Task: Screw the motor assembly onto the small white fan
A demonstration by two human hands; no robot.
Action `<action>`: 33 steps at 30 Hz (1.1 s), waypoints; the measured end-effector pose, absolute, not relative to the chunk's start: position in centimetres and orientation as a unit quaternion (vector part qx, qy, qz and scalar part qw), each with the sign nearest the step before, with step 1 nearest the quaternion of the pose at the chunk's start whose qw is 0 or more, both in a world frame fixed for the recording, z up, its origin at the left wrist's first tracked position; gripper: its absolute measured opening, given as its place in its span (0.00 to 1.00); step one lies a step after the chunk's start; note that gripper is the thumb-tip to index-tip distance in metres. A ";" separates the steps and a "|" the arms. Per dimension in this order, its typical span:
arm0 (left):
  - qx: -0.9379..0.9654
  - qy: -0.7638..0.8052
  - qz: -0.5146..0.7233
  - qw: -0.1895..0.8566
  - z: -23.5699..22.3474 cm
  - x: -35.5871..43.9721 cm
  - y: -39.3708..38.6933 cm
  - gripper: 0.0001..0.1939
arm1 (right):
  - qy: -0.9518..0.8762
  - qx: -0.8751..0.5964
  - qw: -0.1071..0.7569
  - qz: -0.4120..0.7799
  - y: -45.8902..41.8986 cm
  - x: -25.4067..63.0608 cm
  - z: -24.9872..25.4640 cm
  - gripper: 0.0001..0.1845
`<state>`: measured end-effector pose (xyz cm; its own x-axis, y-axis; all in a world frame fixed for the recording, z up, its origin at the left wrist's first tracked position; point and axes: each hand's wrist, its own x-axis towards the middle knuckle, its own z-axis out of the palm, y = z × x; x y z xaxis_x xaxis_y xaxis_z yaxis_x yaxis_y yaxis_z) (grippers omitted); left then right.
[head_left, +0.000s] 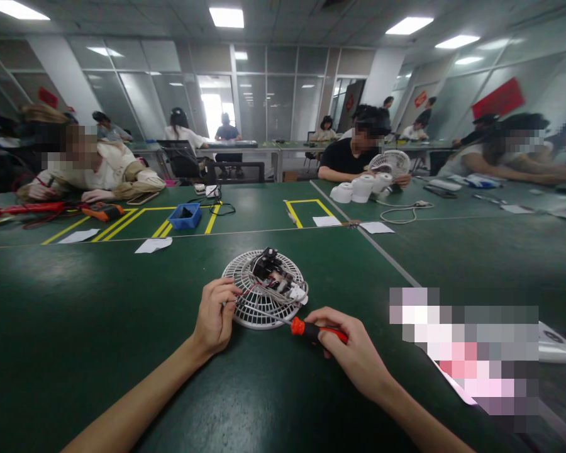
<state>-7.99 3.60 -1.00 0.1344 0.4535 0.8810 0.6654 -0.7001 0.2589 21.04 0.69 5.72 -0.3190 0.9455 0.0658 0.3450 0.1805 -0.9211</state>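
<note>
On the green counter [99, 314], short of the far edge of its near section, a white fan grille [259, 326] was laid flat, with a black motor [266, 263] borne on its far half and a loop of grey cord [283, 296] rested across its right side. The handle of a screwdriver [298, 326] was wrapped by the fingers of the right hand [351, 336], just outside the grille's near right rim. The tool's long axis was slanted from there leftward and slightly away, low over the near part of the grille, so that its tip was brought close to the fingertips of the left hand [217, 314] at the left rim. That meeting of tip and fingertips was judged the relation that counted most: the tip was nearer to the left hand, the handle was held by the right. The left fingers were curled in with little gap, beside a thin red wire [249, 290]; whether wire, tip or neither was pinched could not be told. The motor was placed beyond those fingertips, to their right
</note>
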 end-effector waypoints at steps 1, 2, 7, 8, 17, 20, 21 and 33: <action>-0.748 -0.375 -0.539 0.098 -0.9 -8.0 3.6 0.07 | -0.687 -0.469 0.346 0.433 0.7 21.1 5.7 0.15; -0.749 -0.374 -0.538 0.099 -0.8 -8.0 3.5 0.07 | -0.689 -0.468 0.347 0.432 0.8 21.1 5.6 0.15; -0.763 -0.356 -0.529 0.101 -0.4 -7.9 3.4 0.07 | -0.691 -0.468 0.346 0.429 0.9 21.2 5.6 0.15; -0.767 -0.353 -0.526 0.102 -0.4 -7.9 3.3 0.07 | -0.691 -0.469 0.346 0.428 0.8 21.2 5.7 0.15; -0.777 -0.346 -0.515 0.111 -0.4 -8.0 3.4 0.08 | -0.700 -0.473 0.344 0.410 0.6 21.0 6.4 0.14; -0.776 -0.348 -0.513 0.115 -0.3 -7.9 3.4 0.09 | -0.710 -0.468 0.347 0.395 0.5 20.9 6.7 0.14; -0.777 -0.348 -0.512 0.116 -0.3 -7.9 3.4 0.09 | -0.712 -0.468 0.348 0.392 0.4 20.9 6.7 0.13; -0.774 -0.352 -0.514 0.115 -0.5 -8.1 3.5 0.10 | -0.718 -0.445 0.376 0.381 0.3 20.8 6.5 0.17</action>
